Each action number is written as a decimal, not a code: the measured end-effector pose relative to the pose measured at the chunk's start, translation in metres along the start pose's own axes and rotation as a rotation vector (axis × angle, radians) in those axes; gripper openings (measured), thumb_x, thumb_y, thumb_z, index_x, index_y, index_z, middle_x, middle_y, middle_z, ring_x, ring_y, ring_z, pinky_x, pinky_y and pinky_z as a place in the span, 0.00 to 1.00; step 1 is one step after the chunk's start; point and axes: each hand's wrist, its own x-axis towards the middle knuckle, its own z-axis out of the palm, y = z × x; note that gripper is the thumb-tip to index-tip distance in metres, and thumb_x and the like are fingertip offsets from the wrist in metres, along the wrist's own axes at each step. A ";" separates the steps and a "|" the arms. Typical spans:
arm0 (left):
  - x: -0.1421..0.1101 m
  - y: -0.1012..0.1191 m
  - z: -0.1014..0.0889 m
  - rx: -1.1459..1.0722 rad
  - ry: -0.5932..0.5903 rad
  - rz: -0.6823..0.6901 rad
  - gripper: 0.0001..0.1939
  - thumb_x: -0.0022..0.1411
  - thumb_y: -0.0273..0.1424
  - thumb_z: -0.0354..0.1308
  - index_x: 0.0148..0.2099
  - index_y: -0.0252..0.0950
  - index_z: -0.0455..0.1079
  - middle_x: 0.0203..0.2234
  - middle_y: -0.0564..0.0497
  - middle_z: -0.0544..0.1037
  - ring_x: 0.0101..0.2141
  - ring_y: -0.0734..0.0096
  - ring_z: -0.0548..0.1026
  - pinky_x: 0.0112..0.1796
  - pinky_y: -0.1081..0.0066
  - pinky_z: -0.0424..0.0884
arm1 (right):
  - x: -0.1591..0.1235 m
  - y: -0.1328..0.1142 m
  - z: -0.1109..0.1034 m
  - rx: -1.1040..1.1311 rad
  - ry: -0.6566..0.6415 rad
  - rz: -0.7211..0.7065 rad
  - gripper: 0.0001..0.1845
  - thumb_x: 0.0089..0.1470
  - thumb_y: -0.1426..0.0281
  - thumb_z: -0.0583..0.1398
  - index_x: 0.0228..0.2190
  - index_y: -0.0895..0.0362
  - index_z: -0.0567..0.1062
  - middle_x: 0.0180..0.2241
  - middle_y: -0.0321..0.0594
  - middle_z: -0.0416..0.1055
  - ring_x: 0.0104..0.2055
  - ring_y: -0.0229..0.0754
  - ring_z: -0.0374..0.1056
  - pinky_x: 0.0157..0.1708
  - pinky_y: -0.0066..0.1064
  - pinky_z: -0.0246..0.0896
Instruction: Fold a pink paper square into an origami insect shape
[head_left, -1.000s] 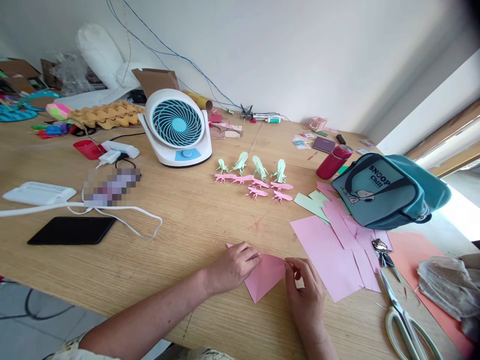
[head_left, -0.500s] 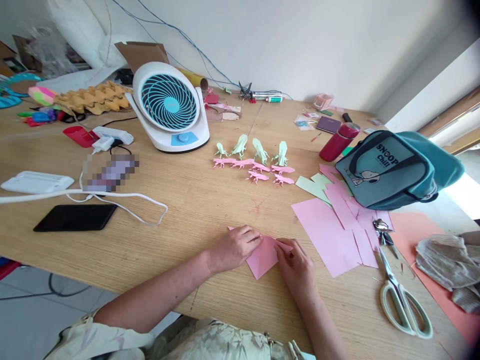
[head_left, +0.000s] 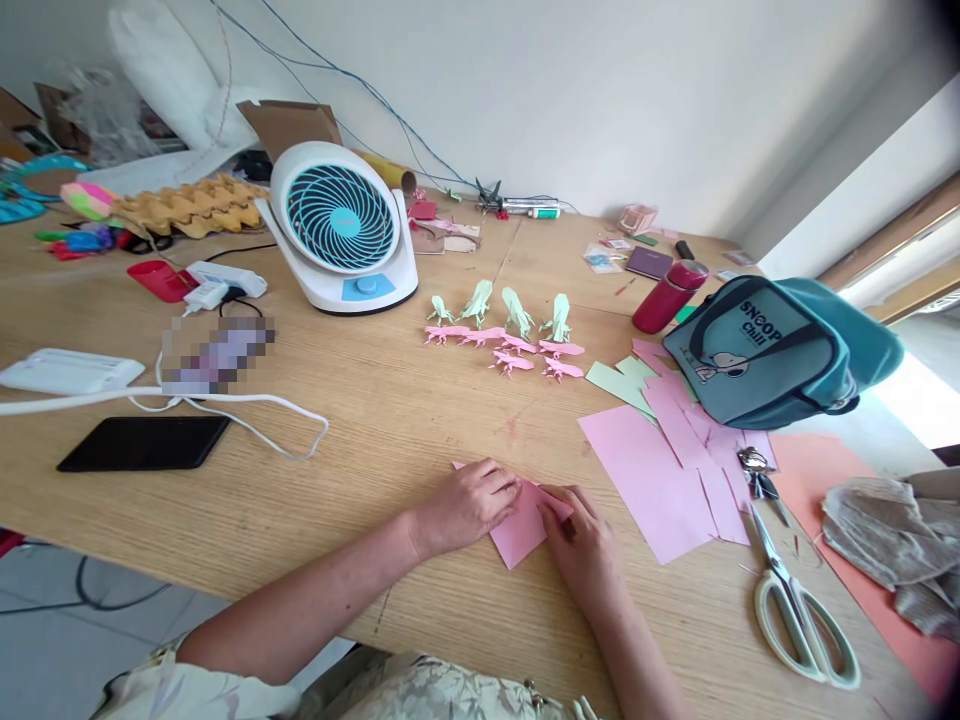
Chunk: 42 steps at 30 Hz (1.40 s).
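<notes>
A folded piece of pink paper [head_left: 514, 537] lies on the wooden table in front of me, one corner pointing toward my body. My left hand [head_left: 471, 506] rests over its left part, fingers curled and pressed together on the paper. At the right side, my right hand [head_left: 583, 545] pinches a folded edge of the same sheet between thumb and fingers. Part of the paper is hidden under both hands. Beyond them stand several pink folded paper insects [head_left: 513, 362] and, behind these, several pale green folded paper figures [head_left: 517, 313].
On the right lie pink paper sheets [head_left: 651, 485], scissors [head_left: 802, 610], a teal bag [head_left: 757, 350] and a red bottle [head_left: 670, 297]. To the left are a white fan [head_left: 343, 225], a black phone [head_left: 144, 443] and a looped white cable [head_left: 262, 398]. Orange paper [head_left: 825, 455] lies at the far right.
The view has tilted slightly, shifting the scene down a little. My right hand's pinch has moved slightly inward along the paper's folded edge. My left hand stays on the paper.
</notes>
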 end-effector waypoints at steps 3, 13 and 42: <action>0.000 0.001 0.000 -0.006 -0.008 -0.009 0.10 0.70 0.31 0.54 0.48 0.30 0.70 0.41 0.44 0.77 0.43 0.64 0.72 0.46 0.66 0.72 | 0.000 -0.002 -0.001 -0.004 -0.011 -0.007 0.13 0.64 0.72 0.54 0.46 0.51 0.75 0.41 0.40 0.76 0.42 0.41 0.72 0.42 0.32 0.66; -0.001 0.001 0.001 -0.026 -0.026 -0.018 0.10 0.70 0.31 0.53 0.49 0.30 0.70 0.42 0.43 0.77 0.44 0.63 0.73 0.46 0.64 0.72 | 0.002 -0.007 -0.003 -0.006 -0.008 -0.026 0.13 0.63 0.71 0.54 0.47 0.51 0.75 0.40 0.41 0.76 0.41 0.42 0.73 0.41 0.32 0.68; 0.002 0.003 -0.002 -0.016 -0.041 -0.027 0.10 0.72 0.27 0.48 0.47 0.31 0.69 0.40 0.44 0.76 0.44 0.64 0.72 0.47 0.65 0.71 | 0.000 -0.008 -0.010 0.003 -0.122 -0.208 0.20 0.61 0.77 0.53 0.52 0.52 0.74 0.49 0.46 0.74 0.50 0.48 0.70 0.48 0.42 0.69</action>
